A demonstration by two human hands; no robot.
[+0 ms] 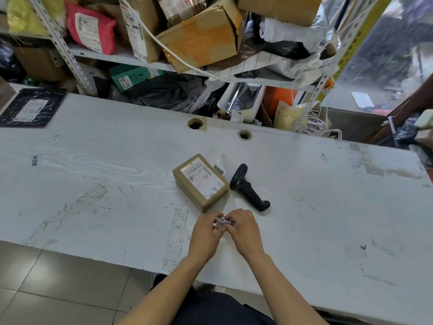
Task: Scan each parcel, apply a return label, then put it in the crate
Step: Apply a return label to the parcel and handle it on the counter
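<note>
I see my left hand (204,233) and right hand (243,228) both pinching a return label (226,222) just below the parcel (200,181); scanner (248,187) beside its right edge.

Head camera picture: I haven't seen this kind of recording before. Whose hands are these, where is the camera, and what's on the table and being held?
There is no robot here. A person wears a wide-angle camera on the head, so you look down along their forearms at a worn white table. The left hand and the right hand meet near the table's front edge and together pinch a small return label with dark printed characters. Just beyond them lies a small cardboard parcel bearing a shipping label, and to its right a black handheld scanner lies on its side, held by no one. Another label strip lies between the two. Shelves of parcels stand behind the table. No crate is clearly visible.
</note>
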